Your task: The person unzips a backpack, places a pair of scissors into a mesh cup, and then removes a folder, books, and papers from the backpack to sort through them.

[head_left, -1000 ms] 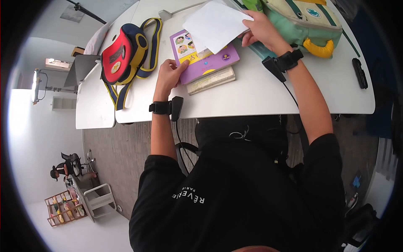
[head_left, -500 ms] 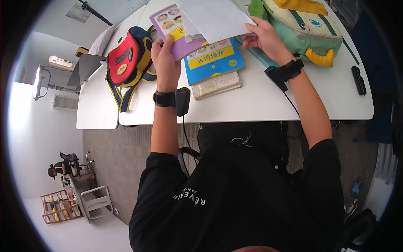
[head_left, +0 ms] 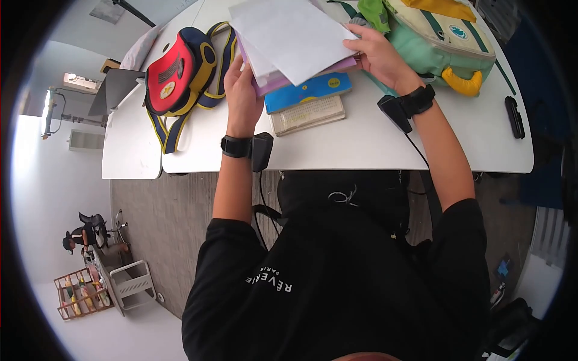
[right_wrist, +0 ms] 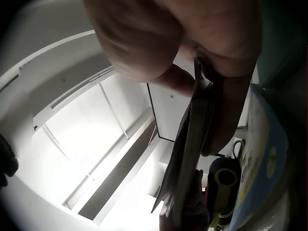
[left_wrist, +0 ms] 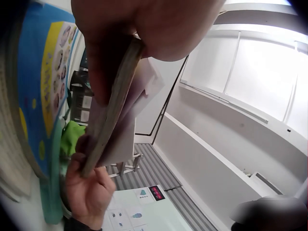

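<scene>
Both hands hold a purple book (head_left: 260, 88) with white sheets (head_left: 295, 36) lying on top of it, raised above the table. My left hand (head_left: 242, 96) grips the book's left edge, thumb on top. At the right edge my right hand (head_left: 385, 59) pinches the book and sheets together. Beneath them a blue book (head_left: 310, 91) rests on a thick worn book (head_left: 308, 116). The left wrist view shows the purple book's spine (left_wrist: 113, 110) edge-on between the hands; the right wrist view shows the layered pages (right_wrist: 192, 125).
A red and navy bag (head_left: 180, 72) lies on the left of the table (head_left: 361, 150). To the right are a green and cream backpack (head_left: 433, 48) and a black case (head_left: 515, 117). A person (head_left: 81, 236) is in the far background.
The purple book first rose off the blue book and moved left, then came back right over it. The right hand now holds the book's edge along with the sheets.
</scene>
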The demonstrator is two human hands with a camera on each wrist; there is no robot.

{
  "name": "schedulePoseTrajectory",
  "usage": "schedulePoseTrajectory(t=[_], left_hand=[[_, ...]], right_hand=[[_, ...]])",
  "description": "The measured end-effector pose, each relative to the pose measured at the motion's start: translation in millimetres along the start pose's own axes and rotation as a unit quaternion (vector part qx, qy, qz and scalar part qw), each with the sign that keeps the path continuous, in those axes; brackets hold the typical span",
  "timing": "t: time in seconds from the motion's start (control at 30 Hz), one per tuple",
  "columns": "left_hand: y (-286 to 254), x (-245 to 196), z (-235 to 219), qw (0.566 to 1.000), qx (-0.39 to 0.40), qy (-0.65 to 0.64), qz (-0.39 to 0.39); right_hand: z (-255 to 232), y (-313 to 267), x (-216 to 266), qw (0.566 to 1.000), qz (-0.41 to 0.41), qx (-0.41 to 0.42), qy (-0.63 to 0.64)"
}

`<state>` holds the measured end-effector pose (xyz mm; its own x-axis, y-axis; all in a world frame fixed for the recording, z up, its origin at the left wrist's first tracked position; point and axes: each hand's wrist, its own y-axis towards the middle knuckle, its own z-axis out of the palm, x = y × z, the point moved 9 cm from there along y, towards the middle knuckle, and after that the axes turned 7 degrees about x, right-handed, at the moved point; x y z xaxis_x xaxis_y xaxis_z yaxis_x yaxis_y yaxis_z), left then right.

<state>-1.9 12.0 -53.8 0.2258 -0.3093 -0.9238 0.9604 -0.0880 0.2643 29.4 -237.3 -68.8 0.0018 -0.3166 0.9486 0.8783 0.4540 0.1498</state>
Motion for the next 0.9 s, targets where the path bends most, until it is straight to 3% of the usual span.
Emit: schedulePoseTrajectory(t=[0.03, 0.1, 0.13, 0.17, 0.2, 0.23, 0.3, 0.33, 0.4, 0.43, 0.5, 0.63, 0.67, 0.7, 0.77, 0.9], left_hand=[[-1.6, 13.9, -9.2, 0.999, 0.006, 0.021, -0.028], [-5.7, 22.1, -24.3, 0.997, -0.020, 0.062, -0.031], [-9.1, 28.6, -38.7, 0.968, -0.027, 0.227, -0.105], [-13.9, 36.1, -50.2, 0.905, -0.030, 0.385, -0.175], [-17.1, 30.7, -43.5, 0.910, -0.028, 0.393, -0.129], [-21.0, 29.7, -40.8, 0.910, -0.025, 0.393, -0.130], [-28.6, 21.0, -31.9, 0.919, -0.030, 0.372, -0.131], [-30.2, 29.6, -36.7, 0.932, -0.023, 0.329, -0.151], [-32.2, 36.7, -49.1, 0.940, -0.032, 0.288, -0.178], [-34.5, 41.5, -52.9, 0.948, -0.035, 0.246, -0.198], [-34.7, 37.5, -46.6, 0.950, -0.023, 0.226, -0.215], [-29.9, 47.3, -41.4, 0.969, 0.019, 0.087, -0.231], [-28.8, 47.1, -32.2, 0.972, 0.041, 0.023, -0.231], [-27.2, 45.8, -28.0, 0.972, 0.044, 0.024, -0.230], [-24.7, 40.5, -21.3, 0.978, 0.001, -0.048, -0.201], [-23.1, 38.1, -12.2, 0.981, 0.015, -0.070, -0.179]], right_hand=[[-2.2, 2.8, -6.7, 1.000, 0.003, 0.000, 0.001], [-3.5, 6.5, -10.2, 0.971, 0.018, -0.004, -0.240], [-3.6, 4.6, -15.6, 0.971, 0.021, -0.006, -0.239], [3.2, -0.9, -10.4, 0.967, 0.017, -0.036, -0.251], [5.6, -4.8, -4.3, 0.962, 0.014, -0.065, -0.264], [6.4, -5.2, 1.7, 0.962, 0.015, -0.068, -0.263], [9.9, -5.8, 1.5, 0.878, 0.091, -0.039, -0.468], [6.8, -3.7, -3.2, 0.879, 0.093, -0.036, -0.467], [5.5, 4.2, -6.7, 0.781, 0.071, -0.029, -0.620], [3.9, 4.8, -12.0, 0.782, 0.071, -0.025, -0.619], [2.5, 5.3, -17.6, 0.833, 0.077, -0.010, -0.548], [-2.7, 4.3, -12.3, 0.852, 0.015, -0.075, -0.518], [-2.8, 1.9, -19.3, 0.932, 0.062, -0.057, -0.352], [1.9, -1.0, -27.7, 0.978, 0.106, -0.037, -0.174], [5.8, -2.9, -24.0, 0.985, 0.117, -0.036, -0.119], [16.6, -6.8, -29.1, 0.991, 0.117, -0.042, 0.044]])
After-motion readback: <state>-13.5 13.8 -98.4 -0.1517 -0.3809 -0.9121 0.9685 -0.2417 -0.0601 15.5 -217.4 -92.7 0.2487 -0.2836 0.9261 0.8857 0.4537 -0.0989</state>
